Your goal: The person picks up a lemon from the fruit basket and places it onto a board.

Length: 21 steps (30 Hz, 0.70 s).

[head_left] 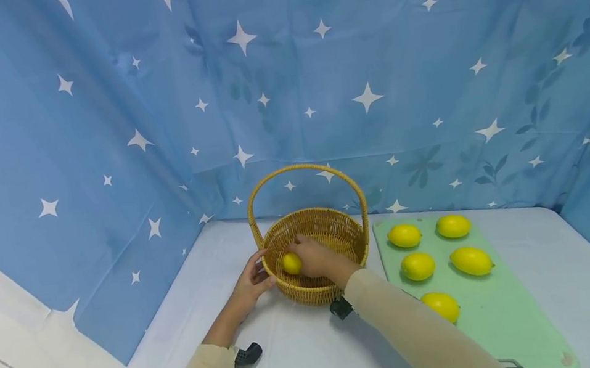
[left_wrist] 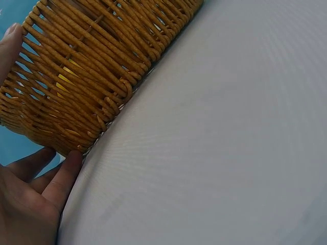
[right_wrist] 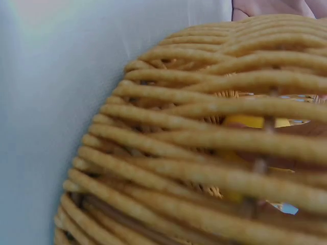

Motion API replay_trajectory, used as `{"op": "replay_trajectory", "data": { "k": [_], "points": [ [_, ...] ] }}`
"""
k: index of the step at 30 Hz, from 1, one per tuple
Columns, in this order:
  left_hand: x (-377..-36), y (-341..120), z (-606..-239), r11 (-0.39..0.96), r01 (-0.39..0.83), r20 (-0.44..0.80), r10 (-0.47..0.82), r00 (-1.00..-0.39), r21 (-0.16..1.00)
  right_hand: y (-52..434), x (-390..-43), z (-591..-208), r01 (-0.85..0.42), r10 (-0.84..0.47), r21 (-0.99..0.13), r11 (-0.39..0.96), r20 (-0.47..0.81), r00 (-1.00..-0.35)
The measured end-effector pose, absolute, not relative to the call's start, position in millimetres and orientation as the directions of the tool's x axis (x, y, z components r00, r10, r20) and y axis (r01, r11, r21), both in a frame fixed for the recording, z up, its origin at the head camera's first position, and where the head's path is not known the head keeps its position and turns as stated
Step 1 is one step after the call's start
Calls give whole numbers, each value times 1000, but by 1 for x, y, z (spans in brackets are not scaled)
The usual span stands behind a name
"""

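Observation:
In the head view a woven wicker basket (head_left: pixel 315 296) with a tall arched handle stands on the white table. My right hand (head_left: pixel 312 256) reaches inside it and holds a yellow lemon (head_left: pixel 291 263) near the basket's left inner wall. Through the weave in the right wrist view, patches of the lemon (right_wrist: pixel 250 121) show beside the fingers, partly hidden. My left hand (head_left: pixel 252 281) rests against the basket's left outer side, fingers spread. The left wrist view has fingertips (left_wrist: pixel 73 158) touching the lower edge of the basket (left_wrist: pixel 97 56) and another digit at its rim.
Right of the basket lies a light green cutting board (head_left: pixel 504 312) with several lemons (head_left: pixel 471 261) on it. A blue star-patterned curtain (head_left: pixel 282 86) hangs behind and beside the table (head_left: pixel 307 362). Dark devices (head_left: pixel 248 355) sit at both wrists.

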<state>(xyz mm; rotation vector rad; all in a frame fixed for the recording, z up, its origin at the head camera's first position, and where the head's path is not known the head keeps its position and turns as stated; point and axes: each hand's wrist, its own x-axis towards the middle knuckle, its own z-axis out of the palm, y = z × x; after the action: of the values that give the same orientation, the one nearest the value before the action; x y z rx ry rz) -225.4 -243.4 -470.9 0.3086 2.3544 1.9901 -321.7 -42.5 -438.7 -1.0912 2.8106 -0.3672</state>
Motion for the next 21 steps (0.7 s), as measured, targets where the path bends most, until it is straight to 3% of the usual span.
{"op": "replay_trajectory", "data": {
  "k": [13,21],
  "points": [
    [-240,-252,-495,143,143,122,143,-982,979,-27,-312,-428,-652,-677,-290,700,18,-735],
    [-226,-243,-472,156,120,93,169,-981,981,-17,-303,-425,-637,-678,-338,693,-6,-735]
  ]
}}
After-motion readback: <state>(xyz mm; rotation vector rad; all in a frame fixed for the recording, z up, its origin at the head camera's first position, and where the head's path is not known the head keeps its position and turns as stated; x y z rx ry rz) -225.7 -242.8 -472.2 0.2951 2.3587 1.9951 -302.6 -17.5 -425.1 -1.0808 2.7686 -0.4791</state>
